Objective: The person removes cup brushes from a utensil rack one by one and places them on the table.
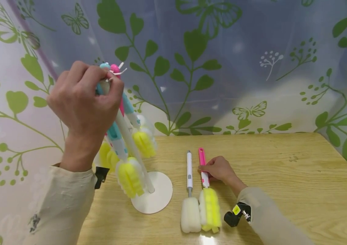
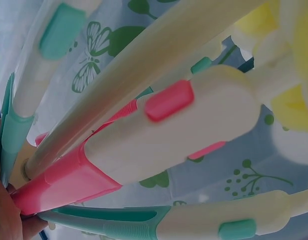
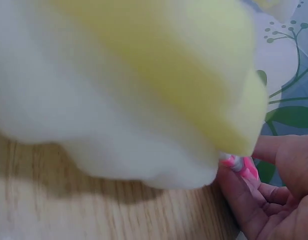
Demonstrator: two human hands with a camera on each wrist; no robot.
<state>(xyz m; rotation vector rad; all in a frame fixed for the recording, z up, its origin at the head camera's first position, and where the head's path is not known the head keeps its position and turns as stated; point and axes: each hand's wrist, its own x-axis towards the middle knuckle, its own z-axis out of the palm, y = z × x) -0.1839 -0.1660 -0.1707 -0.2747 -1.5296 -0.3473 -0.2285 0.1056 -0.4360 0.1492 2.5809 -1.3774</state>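
Observation:
My left hand (image 1: 86,93) grips the top of a white brush stand (image 1: 127,131), at the hook end where several sponge brushes hang. The stand's post leans, and its round base (image 1: 164,199) is on the table. Pink and teal handles surround the post, among them a pink-handled brush (image 2: 168,120) close to the left wrist camera. My right hand (image 1: 220,169) pinches the pink handle of a bottle brush (image 1: 203,158) with a yellow and white sponge head (image 1: 211,209). That head fills much of the right wrist view and partly hides the fingers.
Beside the pink-handled brush, a white-handled brush (image 1: 189,166) with a cream sponge head (image 1: 190,215) lies on the wooden table (image 1: 283,163). A leaf-patterned curtain (image 1: 253,68) hangs behind the table's far edge.

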